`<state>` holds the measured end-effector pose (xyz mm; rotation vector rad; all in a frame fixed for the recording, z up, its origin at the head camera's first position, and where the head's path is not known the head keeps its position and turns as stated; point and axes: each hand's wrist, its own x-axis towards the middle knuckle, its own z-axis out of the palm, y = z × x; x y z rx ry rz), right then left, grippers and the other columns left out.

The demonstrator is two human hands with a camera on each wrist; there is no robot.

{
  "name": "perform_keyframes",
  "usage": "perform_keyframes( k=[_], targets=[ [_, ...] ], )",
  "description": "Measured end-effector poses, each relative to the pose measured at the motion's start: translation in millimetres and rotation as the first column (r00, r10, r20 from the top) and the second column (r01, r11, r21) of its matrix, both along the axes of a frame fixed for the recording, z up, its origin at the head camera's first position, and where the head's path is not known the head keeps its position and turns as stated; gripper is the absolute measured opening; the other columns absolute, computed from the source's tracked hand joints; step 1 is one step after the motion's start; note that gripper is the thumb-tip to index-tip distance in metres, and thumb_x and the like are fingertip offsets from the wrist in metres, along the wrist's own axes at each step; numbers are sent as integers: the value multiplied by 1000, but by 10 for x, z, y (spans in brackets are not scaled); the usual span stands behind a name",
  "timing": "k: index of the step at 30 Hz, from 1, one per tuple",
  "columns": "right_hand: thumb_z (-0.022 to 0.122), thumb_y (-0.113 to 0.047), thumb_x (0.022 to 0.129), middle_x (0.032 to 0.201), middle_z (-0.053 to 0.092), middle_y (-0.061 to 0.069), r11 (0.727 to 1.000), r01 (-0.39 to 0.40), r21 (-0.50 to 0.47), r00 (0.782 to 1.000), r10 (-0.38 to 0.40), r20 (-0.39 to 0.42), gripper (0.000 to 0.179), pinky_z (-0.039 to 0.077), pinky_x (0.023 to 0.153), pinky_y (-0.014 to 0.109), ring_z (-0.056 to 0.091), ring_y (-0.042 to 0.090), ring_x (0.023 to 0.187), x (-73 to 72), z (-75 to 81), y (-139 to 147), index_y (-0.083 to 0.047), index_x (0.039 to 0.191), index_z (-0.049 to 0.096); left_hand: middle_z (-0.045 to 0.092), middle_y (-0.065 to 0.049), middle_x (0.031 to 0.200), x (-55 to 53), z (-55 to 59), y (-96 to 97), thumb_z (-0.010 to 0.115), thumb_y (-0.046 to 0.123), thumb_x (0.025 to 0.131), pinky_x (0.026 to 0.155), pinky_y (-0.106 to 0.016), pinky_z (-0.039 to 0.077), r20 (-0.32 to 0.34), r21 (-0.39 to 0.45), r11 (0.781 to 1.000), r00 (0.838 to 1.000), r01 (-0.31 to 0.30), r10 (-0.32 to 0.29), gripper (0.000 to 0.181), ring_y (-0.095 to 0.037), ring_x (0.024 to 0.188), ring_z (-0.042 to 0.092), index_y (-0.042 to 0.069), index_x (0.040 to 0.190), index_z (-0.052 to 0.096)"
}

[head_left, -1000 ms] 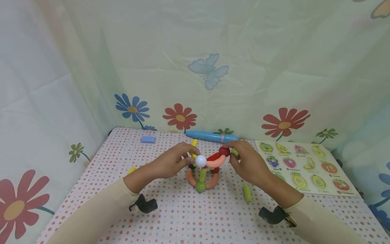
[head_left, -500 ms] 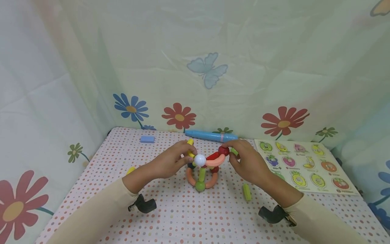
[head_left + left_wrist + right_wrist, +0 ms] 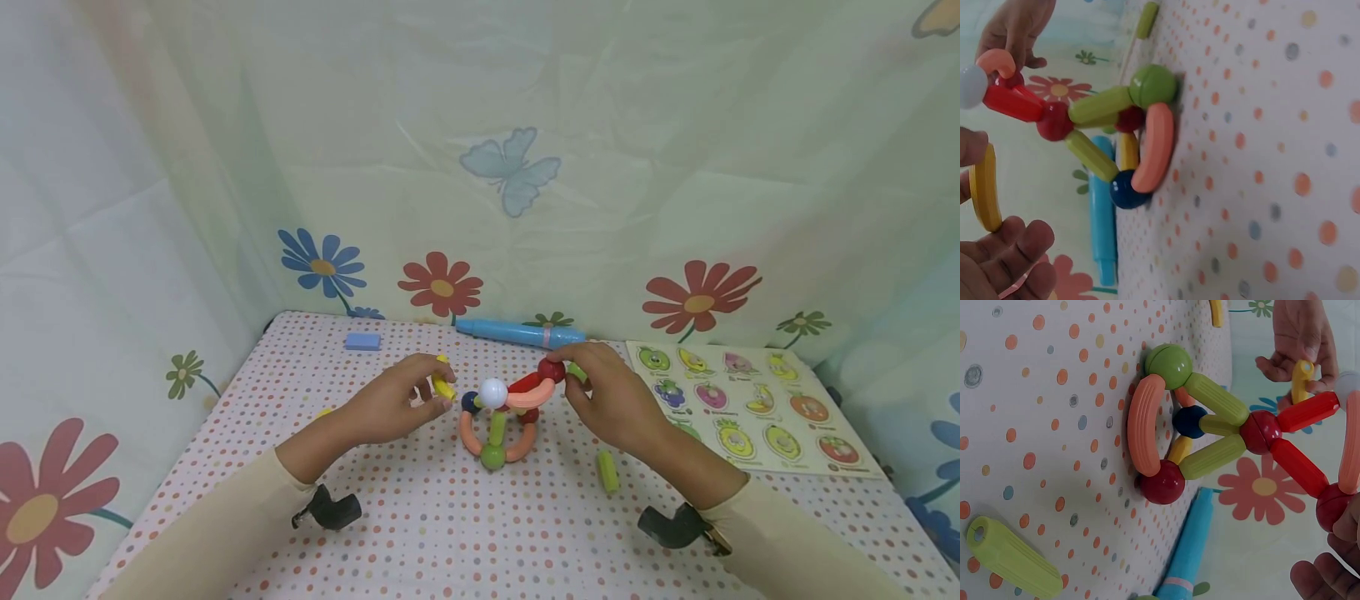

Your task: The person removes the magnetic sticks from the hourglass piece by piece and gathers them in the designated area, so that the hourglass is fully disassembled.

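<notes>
A model of magnetic rods and balls stands on the dotted table. Its base has a green ball (image 3: 492, 457), a dark blue ball (image 3: 1129, 189), a red ball (image 3: 1162, 482) and salmon curved rods (image 3: 1145, 428). Light green rods (image 3: 1215, 456) rise to a central red ball (image 3: 1260, 432), where two red rods (image 3: 1307, 412) branch upward. My right hand (image 3: 611, 400) pinches the upper red ball (image 3: 551, 369). Between that and the white ball (image 3: 493, 393) runs another salmon curved rod (image 3: 531, 395). Left of the model, apart from it, my left hand (image 3: 390, 402) holds a yellow curved rod (image 3: 986, 190).
A loose light green rod (image 3: 608, 472) lies right of the model. Behind it is a light blue tube (image 3: 521, 333), with a small blue block (image 3: 363, 342) farther left. A fruit picture board (image 3: 750, 408) lies at the right. Beside my left forearm, a yellow piece (image 3: 323, 412) shows.
My left hand has moved left, away from the white ball, taking the yellow curved rod with it. The right hand and the model stay in place.
</notes>
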<state>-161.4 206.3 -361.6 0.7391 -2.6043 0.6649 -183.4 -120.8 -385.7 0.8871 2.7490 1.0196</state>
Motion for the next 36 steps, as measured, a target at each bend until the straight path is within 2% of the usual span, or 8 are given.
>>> perform_keyframes(
  k=[3, 7, 11, 15, 19, 25, 29, 36],
  targets=[
    [74, 7, 87, 118, 65, 10, 1000, 2, 0, 1000, -2, 2, 43, 58, 73, 40, 58, 24, 101, 5, 1, 2, -9, 125, 65, 59, 5, 118, 21, -46, -54, 78, 31, 91, 68, -35, 52, 16, -30, 997, 997, -70, 71, 52, -16, 93, 58, 22, 138, 55],
    [75, 7, 86, 119, 66, 11, 1000, 4, 1, 1000, -4, -11, 43, 58, 73, 39, 58, 25, 102, 7, -9, 9, -9, 125, 65, 60, 4, 118, 55, -105, -132, 82, 34, 84, 63, -34, 51, 64, -64, 986, 986, -153, 157, 77, -15, 89, 58, 24, 151, 44],
    [76, 7, 86, 119, 66, 10, 1000, 1, 3, 1000, -1, -20, 43, 58, 72, 39, 58, 25, 103, 7, -23, 16, -9, 125, 65, 59, 1, 120, 91, -163, -242, 83, 33, 82, 66, -35, 50, 109, -85, 979, 975, -184, 193, 82, -17, 92, 59, 21, 153, 43],
    [75, 8, 86, 120, 65, 10, 1000, 2, 2, 1000, -2, -12, 44, 58, 73, 39, 58, 25, 103, 12, -28, 21, -10, 125, 65, 60, -1, 114, 108, -236, -390, 84, 29, 81, 66, -36, 50, 132, -83, 980, 972, -182, 192, 79, -20, 89, 59, 17, 149, 47],
    [74, 8, 86, 121, 65, 10, 1000, -3, -6, 1000, 3, 0, 44, 59, 74, 41, 58, 26, 105, 13, -29, 22, -10, 125, 65, 60, 0, 114, 124, -311, -581, 85, 25, 80, 72, -37, 50, 130, -80, 983, 976, -165, 174, 76, -23, 98, 59, 14, 147, 50],
    [76, 8, 85, 119, 65, 10, 1000, -10, -9, 1000, 10, -11, 44, 59, 73, 42, 58, 26, 104, 2, -29, 20, -9, 125, 65, 61, 1, 122, 161, -379, -872, 86, 25, 80, 89, -46, 50, 88, -130, 980, 982, -153, 165, 73, -26, 115, 57, 10, 144, 54],
    [76, 8, 85, 118, 65, 11, 1000, -13, 0, 999, 13, -29, 44, 59, 72, 40, 59, 27, 103, 0, -21, 17, -8, 124, 64, 62, -1, 127, 169, -453, -1030, 86, 26, 78, 98, -54, 47, 36, -173, 973, 986, -151, 160, 72, -31, 124, 55, 11, 141, 56],
    [76, 7, 85, 119, 65, 11, 1000, -3, 5, 1000, 3, -20, 45, 59, 73, 39, 59, 27, 103, 1, -18, 3, -9, 125, 64, 57, -1, 137, 117, -616, -1260, 88, 27, 73, 105, -61, 37, -6, -213, 961, 983, -179, 182, 71, -31, 132, 46, 18, 137, 59]
  ],
)
